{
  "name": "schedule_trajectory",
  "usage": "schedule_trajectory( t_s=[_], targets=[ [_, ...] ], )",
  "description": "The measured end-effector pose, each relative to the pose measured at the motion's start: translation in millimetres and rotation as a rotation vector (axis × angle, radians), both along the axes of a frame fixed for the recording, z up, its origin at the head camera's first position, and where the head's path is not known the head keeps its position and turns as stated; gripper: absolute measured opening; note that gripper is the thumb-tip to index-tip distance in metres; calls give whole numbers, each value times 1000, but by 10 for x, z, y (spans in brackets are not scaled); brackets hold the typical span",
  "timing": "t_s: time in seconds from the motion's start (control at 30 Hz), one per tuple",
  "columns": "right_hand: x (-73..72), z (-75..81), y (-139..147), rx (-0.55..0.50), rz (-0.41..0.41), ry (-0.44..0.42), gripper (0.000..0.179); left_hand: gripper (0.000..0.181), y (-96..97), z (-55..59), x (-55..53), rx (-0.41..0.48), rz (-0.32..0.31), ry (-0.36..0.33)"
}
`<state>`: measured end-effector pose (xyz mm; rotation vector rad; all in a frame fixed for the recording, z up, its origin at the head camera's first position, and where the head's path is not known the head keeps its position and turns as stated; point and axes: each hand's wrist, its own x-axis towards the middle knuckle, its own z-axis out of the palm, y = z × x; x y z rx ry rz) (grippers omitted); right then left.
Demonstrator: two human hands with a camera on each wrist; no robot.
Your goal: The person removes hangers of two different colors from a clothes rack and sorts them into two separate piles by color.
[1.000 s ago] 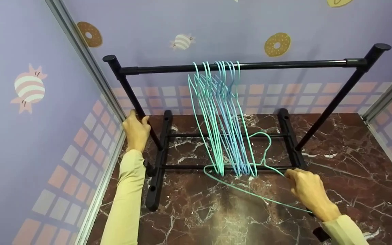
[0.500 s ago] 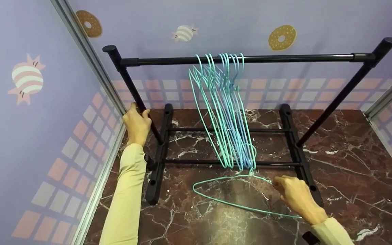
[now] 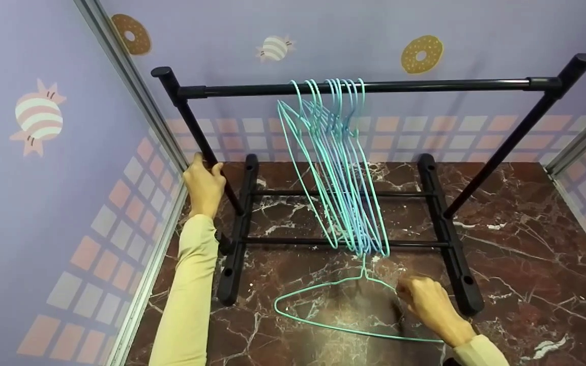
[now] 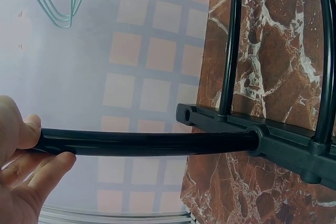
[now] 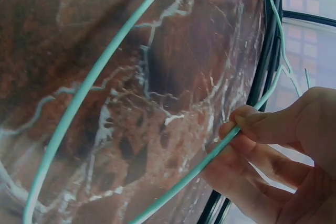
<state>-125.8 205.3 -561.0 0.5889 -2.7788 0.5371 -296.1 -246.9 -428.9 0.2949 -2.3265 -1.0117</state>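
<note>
A patterned wall (image 3: pixel 344 35) backs a dark, white-veined surface (image 3: pixel 532 254) carrying a black rack (image 3: pixel 440 85) beyond the right grip (image 3: pixel 429 305). The right grip pinches one hanger (image 5: pixel 80 97) by its upper wire; the hanger extends leftward from it. The left grip (image 3: pixel 204 187) curls around the rack's post (image 4: pixel 147 144). Brace the post; guide the pinched wire clear of the hanging hangers (image 3: pixel 356 234), which would probably snag. Contact between them cannot be told.

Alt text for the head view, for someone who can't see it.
A person's right hand holds a thin green hanger in front of a black rack, while the left hand grips the rack's left post. Green and blue hangers hang bunched from the top bar.
</note>
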Motion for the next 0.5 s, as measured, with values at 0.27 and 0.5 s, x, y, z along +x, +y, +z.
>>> schedule_trajectory(
  t_s=[0.27,0.5],
  targets=[
    [50,-71,4,-3,-15,-30,29,24,7,-2,3,-4,15,-6],
    [96,-187,-9,-13,-22,-58,27,24,0,-9,2,-6,19,-9]
  ],
)
